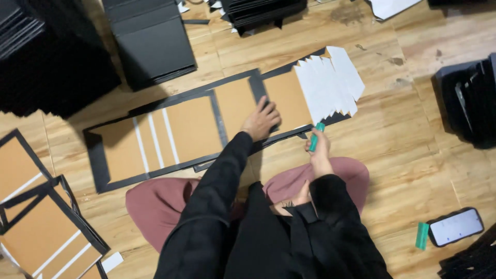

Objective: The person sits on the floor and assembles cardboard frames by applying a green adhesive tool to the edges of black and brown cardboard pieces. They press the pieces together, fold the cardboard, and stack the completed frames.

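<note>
Currently, your position: seated on the wooden plank floor (413, 155), legs in dusty-pink trousers (155, 204), arms in black sleeves (217, 206).
Right hand (320, 150): your fingers are closed around a small green plastic scraper tool (315, 137), held just below the near edge of the flat board.
Left hand (261, 121): your palm presses flat, fingers spread and gripping nothing, on a black strip between two brown panels.
Work piece: the long flat brown cardboard blank with black paper border (194, 129) lies on the floor directly ahead of your knees, running left to right.
Blank, left part: three white adhesive strips (155, 139) cross the brown panel.
Blank, right end: a fan of overlapping white paper sheets (328, 82) rests on it, beyond the right hand.
Near right: a smartphone with lit screen in a black case (456, 227) lies on the floor, a second green scraper (422, 236) just beside it.
Near left: further brown blanks with black borders (41, 227) lie stacked.
Far left: stacks of black flat boards (150, 36) stand on the floor.
Far right: a black bundle (467, 101) sits at the frame edge.
</note>
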